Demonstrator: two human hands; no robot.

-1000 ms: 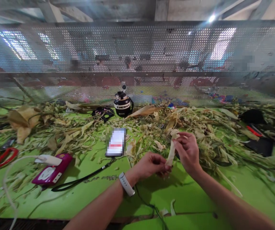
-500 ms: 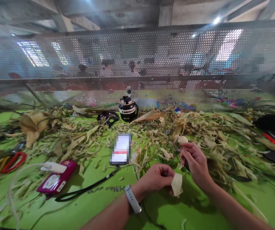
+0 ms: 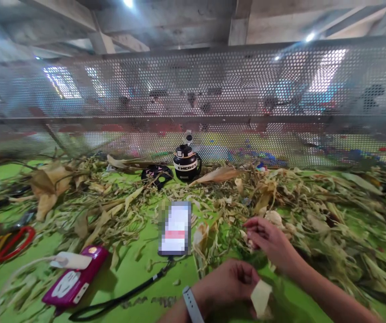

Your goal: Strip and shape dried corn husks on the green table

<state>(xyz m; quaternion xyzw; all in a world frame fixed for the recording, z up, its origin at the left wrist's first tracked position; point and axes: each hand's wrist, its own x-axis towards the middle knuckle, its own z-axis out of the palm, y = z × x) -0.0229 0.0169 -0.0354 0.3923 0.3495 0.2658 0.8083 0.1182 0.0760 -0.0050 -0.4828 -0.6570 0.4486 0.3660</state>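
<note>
The left hand [image 3: 228,285] pinches a pale husk piece [image 3: 260,299] low in view, its forearm cut off by the bottom edge. Just beyond it, the right hand [image 3: 269,241] curls over the husk heap [image 3: 314,211]; I cannot tell whether it grips anything. Bare green table [image 3: 135,269] lies open to the left, beside the phone [image 3: 175,228], whose screen is blurred. A perforated metal screen [image 3: 213,103] closes off the far edge.

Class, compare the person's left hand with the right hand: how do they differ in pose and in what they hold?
The left hand wears a white wristband; the right hand has a bare wrist. The left hand pinches a pale husk piece, near the camera; the right hand curls farther out at the husk pile, its hold unclear. Both are above the green table.
</note>
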